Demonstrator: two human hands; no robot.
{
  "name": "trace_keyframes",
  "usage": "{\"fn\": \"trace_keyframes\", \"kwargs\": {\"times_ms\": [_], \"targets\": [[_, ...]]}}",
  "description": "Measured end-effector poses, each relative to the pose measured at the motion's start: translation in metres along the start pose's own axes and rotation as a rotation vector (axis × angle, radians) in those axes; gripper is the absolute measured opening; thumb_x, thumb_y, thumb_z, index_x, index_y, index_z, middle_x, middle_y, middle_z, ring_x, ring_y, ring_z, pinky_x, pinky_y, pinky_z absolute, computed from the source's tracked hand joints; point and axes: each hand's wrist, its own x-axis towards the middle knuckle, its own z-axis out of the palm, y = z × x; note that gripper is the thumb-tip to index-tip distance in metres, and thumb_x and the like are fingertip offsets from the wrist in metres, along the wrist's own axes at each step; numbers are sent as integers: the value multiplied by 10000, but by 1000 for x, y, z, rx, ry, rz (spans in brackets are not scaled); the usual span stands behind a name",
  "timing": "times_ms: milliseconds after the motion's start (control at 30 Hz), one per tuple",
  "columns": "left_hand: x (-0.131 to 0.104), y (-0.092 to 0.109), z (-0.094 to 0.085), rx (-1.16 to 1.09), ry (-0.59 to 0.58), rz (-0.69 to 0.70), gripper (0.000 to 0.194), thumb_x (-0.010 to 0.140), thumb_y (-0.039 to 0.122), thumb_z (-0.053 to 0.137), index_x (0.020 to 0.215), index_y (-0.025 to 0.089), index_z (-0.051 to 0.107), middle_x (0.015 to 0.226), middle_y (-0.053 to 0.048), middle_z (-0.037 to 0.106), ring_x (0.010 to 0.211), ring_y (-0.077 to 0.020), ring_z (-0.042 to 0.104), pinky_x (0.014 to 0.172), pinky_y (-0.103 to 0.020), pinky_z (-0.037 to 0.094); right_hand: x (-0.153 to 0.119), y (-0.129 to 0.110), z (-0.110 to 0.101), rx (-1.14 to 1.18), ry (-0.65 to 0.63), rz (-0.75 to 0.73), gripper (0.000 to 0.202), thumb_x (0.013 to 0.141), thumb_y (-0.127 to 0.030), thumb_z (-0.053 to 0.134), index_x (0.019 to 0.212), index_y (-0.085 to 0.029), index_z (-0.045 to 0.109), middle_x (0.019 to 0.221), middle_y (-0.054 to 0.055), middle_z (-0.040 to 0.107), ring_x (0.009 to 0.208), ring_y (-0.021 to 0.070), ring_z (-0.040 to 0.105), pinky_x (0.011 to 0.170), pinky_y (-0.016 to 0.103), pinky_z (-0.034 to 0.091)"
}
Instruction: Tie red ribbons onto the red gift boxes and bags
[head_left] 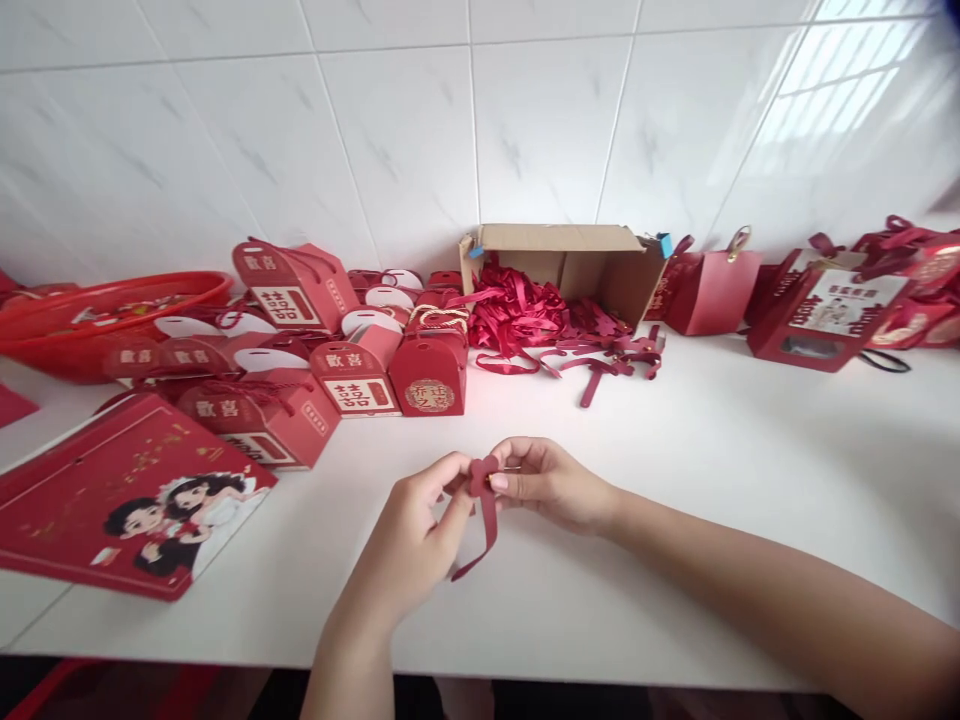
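Between my two hands, above the white table (600,590), is a dark red strap (489,520) with a flower-shaped end and a small gold-coloured stud. My left hand (420,520) pinches the flower end from the left. From the right, my right hand (551,485) closes thumb and fingers on the same end, beside the stud. The strap's tail hangs down and curves left toward the tabletop. Some of the fingertips are hidden behind the flower end.
Red gift boxes (356,385) crowd the left, with a large printed red box (90,500) nearer me and a red basin (150,290) behind. A cardboard box (559,238) holds red ribbons (517,305); loose straps (600,365) lie before it. More red boxes (832,310) stand right.
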Motion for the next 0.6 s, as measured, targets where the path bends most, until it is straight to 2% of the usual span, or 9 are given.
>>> {"fn": "trace_keyframes", "kwargs": {"times_ms": [233, 467, 600], "targets": [[6, -3, 2, 57, 39, 35, 221, 931, 356, 455, 803, 215, 567, 810, 18, 656, 796, -152, 597, 750, -226, 427, 1, -4, -1, 4, 18, 10, 352, 563, -311, 884, 760, -162, 633, 713, -52, 655, 658, 85, 638, 718, 270, 518], [7, -6, 3, 147, 42, 105, 152, 901, 292, 473, 812, 219, 573, 785, 24, 652, 761, -152, 600, 714, -224, 433, -2, -4, 0, -40, -14, -28, 316, 631, -334, 850, 776, -153, 635, 693, -36, 655, 654, 81, 608, 739, 283, 493], [5, -2, 3, 57, 22, 105, 187, 903, 332, 471, 805, 215, 578, 769, 16, 642, 767, -162, 592, 720, -233, 436, -2, -5, -1, 60, -51, 24, 327, 605, -314, 869, 784, -159, 643, 723, -33, 681, 669, 91, 641, 739, 283, 503]]}}
